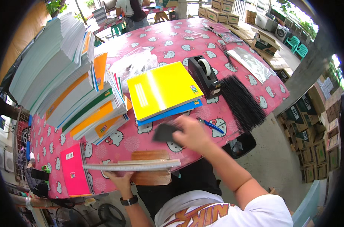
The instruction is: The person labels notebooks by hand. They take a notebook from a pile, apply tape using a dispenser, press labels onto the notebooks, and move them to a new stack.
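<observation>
My left hand point(121, 181), with a dark watch on its wrist, grips a block of paper sheets point(141, 165) held on edge near the table's front. The block stands over a brown wooden board point(151, 179). In my right hand point(192, 133) is a dark flat block point(165, 132), blurred by motion, above the table. Just beyond it lies a yellow spiral notebook point(164, 89) on top of blue ones point(175, 112). Blue-handled cutting pliers point(211, 125) lie to the right of my right hand. Left of the paper block rests a pink spiral notebook point(75, 170).
Tall stacks of bound books and sheets point(47, 64) stand at the left. A black tape dispenser point(204, 77) and a pile of black spiral coils point(243, 104) sit on the right. Clear plastic sleeves point(251, 64) lie farther back. Cardboard boxes point(312, 140) are piled beyond the table.
</observation>
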A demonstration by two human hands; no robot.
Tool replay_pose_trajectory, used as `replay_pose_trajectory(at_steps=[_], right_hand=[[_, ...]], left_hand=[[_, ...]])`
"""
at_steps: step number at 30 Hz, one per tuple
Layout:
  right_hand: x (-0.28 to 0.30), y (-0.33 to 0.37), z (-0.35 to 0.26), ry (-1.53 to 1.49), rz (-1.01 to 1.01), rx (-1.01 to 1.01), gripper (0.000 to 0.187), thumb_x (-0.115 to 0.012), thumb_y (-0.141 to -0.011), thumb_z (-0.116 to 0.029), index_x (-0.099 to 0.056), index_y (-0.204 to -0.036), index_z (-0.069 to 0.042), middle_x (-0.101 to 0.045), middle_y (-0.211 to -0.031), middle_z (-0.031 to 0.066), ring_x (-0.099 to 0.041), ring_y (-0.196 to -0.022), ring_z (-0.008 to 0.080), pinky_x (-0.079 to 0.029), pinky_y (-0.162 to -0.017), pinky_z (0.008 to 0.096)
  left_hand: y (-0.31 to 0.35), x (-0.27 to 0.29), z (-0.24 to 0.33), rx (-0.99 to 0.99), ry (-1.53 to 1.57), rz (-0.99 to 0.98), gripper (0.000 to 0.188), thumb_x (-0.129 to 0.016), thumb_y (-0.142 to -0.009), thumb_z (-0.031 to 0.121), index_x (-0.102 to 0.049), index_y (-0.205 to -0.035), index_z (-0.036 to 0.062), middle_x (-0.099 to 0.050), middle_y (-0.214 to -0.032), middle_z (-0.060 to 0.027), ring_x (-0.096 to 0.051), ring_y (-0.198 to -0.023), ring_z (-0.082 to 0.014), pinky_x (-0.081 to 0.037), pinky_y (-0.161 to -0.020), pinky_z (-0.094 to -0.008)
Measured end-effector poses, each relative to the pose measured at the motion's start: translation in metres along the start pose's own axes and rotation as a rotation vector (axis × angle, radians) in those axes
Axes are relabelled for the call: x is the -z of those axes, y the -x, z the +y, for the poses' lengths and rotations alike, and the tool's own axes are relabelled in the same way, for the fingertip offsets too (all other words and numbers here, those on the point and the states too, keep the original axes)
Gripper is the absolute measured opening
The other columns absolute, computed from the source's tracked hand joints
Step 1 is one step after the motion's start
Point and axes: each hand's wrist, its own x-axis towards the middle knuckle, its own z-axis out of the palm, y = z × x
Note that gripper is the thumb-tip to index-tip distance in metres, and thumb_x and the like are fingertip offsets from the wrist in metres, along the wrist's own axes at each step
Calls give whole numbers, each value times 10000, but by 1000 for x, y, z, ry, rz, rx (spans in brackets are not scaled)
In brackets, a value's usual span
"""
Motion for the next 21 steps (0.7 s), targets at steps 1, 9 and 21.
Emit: replay_pose_trajectory(at_steps=[1,9,21], right_hand=[[17,1,12,47,73,-120,295,-608,-675,-186,-592,-922,-25,-624,-866,204,-614,-844,353,-481,-762,437],[87,32,73,225,436,-146,245,-593,-844,-155,-606,-1036,-4,-659,-867,143,-644,-834,242,-494,-745,338],[24,72,-12,-479,44,192,268,-672,-833,-219,-619,-993,-10,-523,-796,13,-493,-670,85,-394,-579,228]], left_hand=[[2,1,-2,13,-9,18,983,-778,-571,106,-218,-1377,53,-374,-1305,-97,-359,-1222,-224,-275,-1048,-350],[-21,-35,5,116,58,-35,1010,-818,-571,105,-222,-1383,35,-354,-1345,-150,-319,-1272,-274,-204,-1083,-372],[6,-105,171,-711,-808,-409,966,-736,-579,597,-422,-1310,50,-516,-1194,-111,-461,-1154,-294,-58,-1046,-640]])
